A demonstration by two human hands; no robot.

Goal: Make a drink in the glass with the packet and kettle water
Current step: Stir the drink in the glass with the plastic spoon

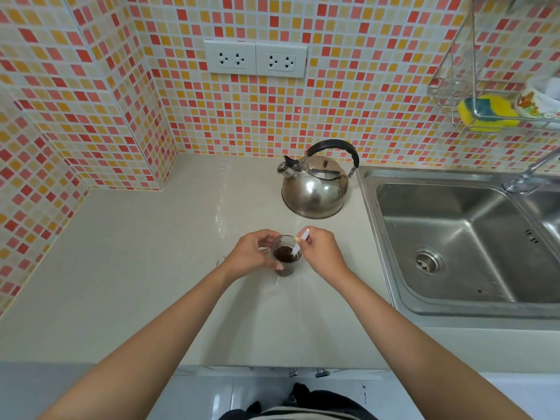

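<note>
Both hands meet at the glass: left hand cups it, right hand pinches a stick, stirring dark liquid; likely nearly finished.

One glass is counted near the middle of the table, with one thin packet dipped into it. One steel kettle is noted farther back. Two hands are recorded: left hand and right hand. Two double wall sockets are seen far. One sink and one wire rack holding one sponge are counted right.
</note>
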